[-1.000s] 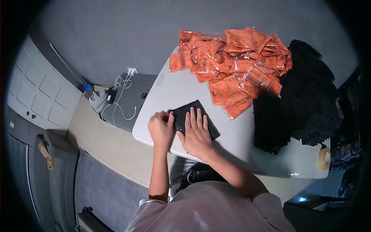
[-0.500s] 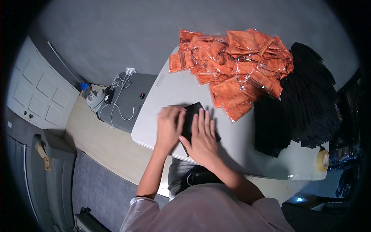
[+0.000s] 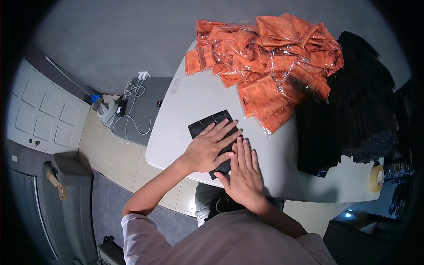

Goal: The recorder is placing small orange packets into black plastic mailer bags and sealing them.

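A flat black packet, slightly shiny like a plastic bag, lies at a slant on the white table near its front edge. My left hand rests palm down on it, fingers stretched toward its upper right part. Beside it, my right hand lies flat with straight fingers along the packet's right edge, its thumb near the lower corner. Both hands hide much of the packet. Neither hand grips anything.
Beyond my hands on the white table lies a heap of orange items in clear bags. A stack of black bags stands to the right, with a tape roll near the right edge. Left is a grey bench with white cables.
My left hand has moved from the packet's left edge onto its top and flattened. My right hand has slid right and down off the packet's middle. More of the packet's far end shows.
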A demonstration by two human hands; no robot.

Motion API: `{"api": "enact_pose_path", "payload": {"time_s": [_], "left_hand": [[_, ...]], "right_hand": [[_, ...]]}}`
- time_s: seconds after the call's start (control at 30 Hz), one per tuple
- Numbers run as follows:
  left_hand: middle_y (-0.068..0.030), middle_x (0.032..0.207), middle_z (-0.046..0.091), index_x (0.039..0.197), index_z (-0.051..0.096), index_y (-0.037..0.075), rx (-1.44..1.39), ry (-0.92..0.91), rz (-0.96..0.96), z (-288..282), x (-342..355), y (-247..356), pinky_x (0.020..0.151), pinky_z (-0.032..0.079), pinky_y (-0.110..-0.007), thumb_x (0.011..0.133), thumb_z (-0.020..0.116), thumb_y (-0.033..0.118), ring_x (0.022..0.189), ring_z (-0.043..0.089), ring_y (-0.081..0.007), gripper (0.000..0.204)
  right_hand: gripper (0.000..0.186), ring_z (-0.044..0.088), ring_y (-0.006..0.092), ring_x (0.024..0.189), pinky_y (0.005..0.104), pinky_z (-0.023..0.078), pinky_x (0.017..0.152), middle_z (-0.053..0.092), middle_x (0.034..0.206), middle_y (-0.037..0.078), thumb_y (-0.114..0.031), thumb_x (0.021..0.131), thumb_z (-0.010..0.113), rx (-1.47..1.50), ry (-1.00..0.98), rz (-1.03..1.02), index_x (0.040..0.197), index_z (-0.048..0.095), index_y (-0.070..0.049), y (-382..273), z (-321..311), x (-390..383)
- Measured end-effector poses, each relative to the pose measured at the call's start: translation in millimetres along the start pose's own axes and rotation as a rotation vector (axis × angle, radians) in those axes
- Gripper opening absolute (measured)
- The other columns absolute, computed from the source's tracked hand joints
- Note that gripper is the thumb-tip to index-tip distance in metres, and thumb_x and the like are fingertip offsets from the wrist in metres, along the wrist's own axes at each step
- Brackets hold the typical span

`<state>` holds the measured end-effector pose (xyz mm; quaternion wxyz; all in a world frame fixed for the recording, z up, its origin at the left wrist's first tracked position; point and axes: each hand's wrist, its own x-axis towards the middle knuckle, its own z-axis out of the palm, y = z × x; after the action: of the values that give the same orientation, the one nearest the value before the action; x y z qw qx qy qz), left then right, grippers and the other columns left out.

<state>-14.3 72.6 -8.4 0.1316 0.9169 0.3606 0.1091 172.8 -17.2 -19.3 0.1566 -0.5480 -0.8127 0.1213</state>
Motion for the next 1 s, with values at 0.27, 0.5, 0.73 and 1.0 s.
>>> {"api": "enact_pose_path", "payload": {"time_s": [0.27, 0.5, 0.73, 1.0], "left_hand": [[-0.0171, 0.172, 0.031, 0.163, 0.042, 0.02, -0.011, -0.002, -0.064, -9.2, 3.4, -9.6, 0.127, 0.027, -0.058, 0.1, 0.059, 0.058, 0.159, 0.029, -0.0382, 0.076], [-0.0159, 0.174, 0.027, 0.165, 0.037, 0.015, 0.127, 0.117, -0.256, -4.9, -5.2, -34.7, 0.129, 0.017, -0.061, 0.102, 0.054, 0.061, 0.162, 0.021, -0.0361, 0.08], [-0.0187, 0.166, 0.04, 0.142, 0.062, 0.007, 0.134, 0.309, -0.371, -1.0, -6.9, -33.1, 0.125, 0.025, -0.062, 0.102, 0.062, 0.04, 0.158, 0.029, -0.0417, 0.051], [-0.0181, 0.117, 0.072, 0.11, 0.068, -0.002, -0.29, 0.481, -0.401, -11.5, 2.7, -43.2, 0.092, 0.056, -0.041, 0.09, 0.078, 0.005, 0.104, 0.071, -0.0339, 0.023]], "right_hand": [[0.094, 0.019, 0.0422, 0.161, 0.0553, 0.019, 0.129, 0.023, 0.17, 0.032, -0.059, 0.102, 0.055, -0.001, 0.014, 0.017, 0.158, 0.032, 0.014, -1.9, -1.2, 0.5], [0.094, 0.021, 0.0423, 0.161, 0.0558, 0.02, 0.128, 0.024, 0.169, 0.033, -0.059, 0.102, 0.054, -0.014, 0.028, -0.003, 0.158, 0.033, 0.014, 0.3, 0.4, -1.3], [0.087, 0.044, 0.0465, 0.139, 0.0565, 0.035, 0.118, 0.043, 0.151, 0.03, -0.055, 0.099, 0.066, 0.181, 0.021, 0.081, 0.151, 0.043, 0.01, 1.6, -22.4, 27.7], [0.081, 0.066, 0.0385, 0.117, 0.0454, 0.052, 0.102, 0.064, 0.127, 0.027, -0.036, 0.09, 0.082, 0.334, 0.064, 0.129, 0.148, 0.048, 0.01, 53.4, 3.1, 125.5]]}}
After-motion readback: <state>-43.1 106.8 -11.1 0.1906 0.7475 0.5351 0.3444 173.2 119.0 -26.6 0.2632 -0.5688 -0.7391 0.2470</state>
